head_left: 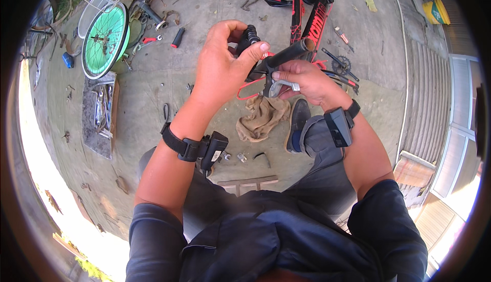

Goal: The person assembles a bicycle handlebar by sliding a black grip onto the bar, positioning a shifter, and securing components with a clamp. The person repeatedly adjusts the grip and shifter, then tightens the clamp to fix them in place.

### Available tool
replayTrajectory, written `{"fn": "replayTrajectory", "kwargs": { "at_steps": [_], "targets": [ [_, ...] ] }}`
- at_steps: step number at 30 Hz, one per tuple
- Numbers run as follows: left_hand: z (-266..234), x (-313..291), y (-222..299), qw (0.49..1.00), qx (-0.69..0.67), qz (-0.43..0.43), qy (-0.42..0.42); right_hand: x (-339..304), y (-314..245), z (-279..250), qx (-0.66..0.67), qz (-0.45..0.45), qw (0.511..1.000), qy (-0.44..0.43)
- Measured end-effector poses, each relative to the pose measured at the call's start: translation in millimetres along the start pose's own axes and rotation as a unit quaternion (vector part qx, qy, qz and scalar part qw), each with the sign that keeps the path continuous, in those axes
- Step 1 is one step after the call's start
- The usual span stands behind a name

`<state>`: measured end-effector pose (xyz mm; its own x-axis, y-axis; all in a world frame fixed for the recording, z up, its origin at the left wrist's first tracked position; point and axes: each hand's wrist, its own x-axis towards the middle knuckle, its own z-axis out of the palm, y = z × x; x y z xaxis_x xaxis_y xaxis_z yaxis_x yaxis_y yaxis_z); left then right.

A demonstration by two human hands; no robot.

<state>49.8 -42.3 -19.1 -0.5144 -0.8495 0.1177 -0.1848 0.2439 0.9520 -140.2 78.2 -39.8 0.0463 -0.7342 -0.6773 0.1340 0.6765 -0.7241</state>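
Note:
My left hand (225,51) is closed round a black ribbed part (250,35), thumb along its near side. Beside it a black tube (290,52) slants up to the right, its open end facing away from me. Below the tube, my right hand (309,83) has its fingers closed on a curved silver lever (281,86). A thin red cable (246,96) loops beneath both hands. How the ribbed part and lever join the tube is hidden by my fingers. A crumpled brown cloth (262,119) lies on the ground just below.
Beyond my hands stands a black and red bicycle frame (316,21). A green-disc wheel (105,41) is at the left, above a tray of wrenches (104,105). A crankset (341,64) lies at the right, a yellow bucket (436,12) farther off. Small metal parts (241,157) lie near my legs.

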Motion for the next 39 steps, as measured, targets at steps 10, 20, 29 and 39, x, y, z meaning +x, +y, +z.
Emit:
{"fn": "replayTrajectory", "kwargs": {
  "at_steps": [10, 20, 29, 39],
  "targets": [
    [12, 18, -74, 0.893, -0.274, -0.356, -0.026, 3, 4, -5, -0.015, -0.011, 1.000, -0.025],
    [-2, -30, -63, 0.846, -0.276, -0.455, -0.033, 4, 5, -6, -0.005, -0.018, 0.999, -0.038],
    [-23, -91, -18, 0.896, -0.178, -0.394, -0.104, 5, 7, -6, -0.009, -0.015, 0.999, -0.031],
    [-24, -110, 7, 0.984, -0.073, -0.098, -0.133, 2, 3, -2, -0.007, -0.013, 1.000, -0.007]
  ]
}}
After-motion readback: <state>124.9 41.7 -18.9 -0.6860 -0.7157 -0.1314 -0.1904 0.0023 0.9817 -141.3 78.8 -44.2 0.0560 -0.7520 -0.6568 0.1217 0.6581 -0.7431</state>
